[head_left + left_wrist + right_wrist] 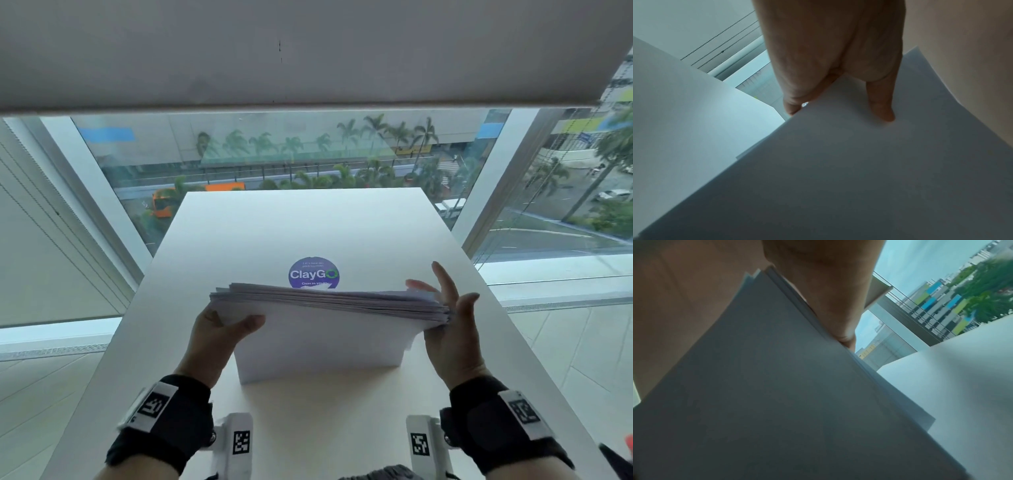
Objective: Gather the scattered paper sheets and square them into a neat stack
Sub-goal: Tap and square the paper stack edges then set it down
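A thick stack of white paper sheets [325, 329] stands on its long edge on the white table [291, 226]. Its top edge is uneven, with sheets stepped at both corners. My left hand [219, 339] grips the stack's left end, thumb on the near face and fingers hidden behind. In the left wrist view the thumb [879, 105] presses on the sheet [859, 162]. My right hand [452, 329] lies flat against the right end with fingers straight and spread. The right wrist view shows a finger [834, 296] along the far side of the stack [777, 386].
A round purple ClayGo sticker [313, 273] sits on the table just behind the stack. The narrow table runs toward a large window [274, 161] with a lowered blind [308, 51] above. Tiled floor [44, 383] lies off both table sides.
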